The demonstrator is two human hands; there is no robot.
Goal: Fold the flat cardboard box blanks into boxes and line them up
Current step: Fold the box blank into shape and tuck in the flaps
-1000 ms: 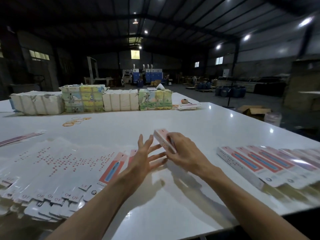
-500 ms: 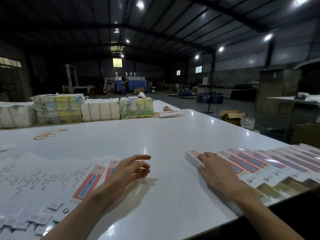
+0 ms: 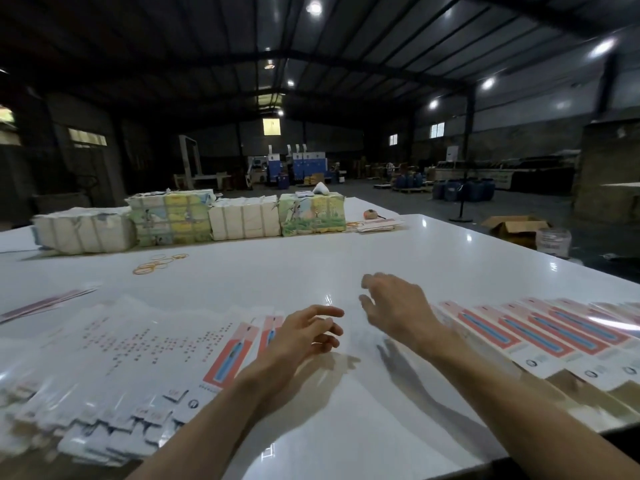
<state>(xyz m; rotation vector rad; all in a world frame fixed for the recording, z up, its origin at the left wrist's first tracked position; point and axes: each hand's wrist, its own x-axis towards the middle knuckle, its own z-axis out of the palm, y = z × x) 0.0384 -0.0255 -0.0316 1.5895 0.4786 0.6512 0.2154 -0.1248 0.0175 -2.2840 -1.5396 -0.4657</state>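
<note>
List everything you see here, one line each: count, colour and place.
Glossy white table: one, white, fills the foreground.
Flat cardboard box blanks: many, white with red-and-blue panels, fanned at near left.
Folded cardboard boxes: one row, count unclear, pink with blue stripes, near right.
Wrapped bundles: four, two white, two colourfully printed, table's far side.
Rubber bands: several, yellow-orange, in front of the bundles.
Open cardboard carton: one, brown, floor at right.
Left hand: one, empty, over the blanks' right end.
Right hand: one, empty, raised beside the folded row.
</note>
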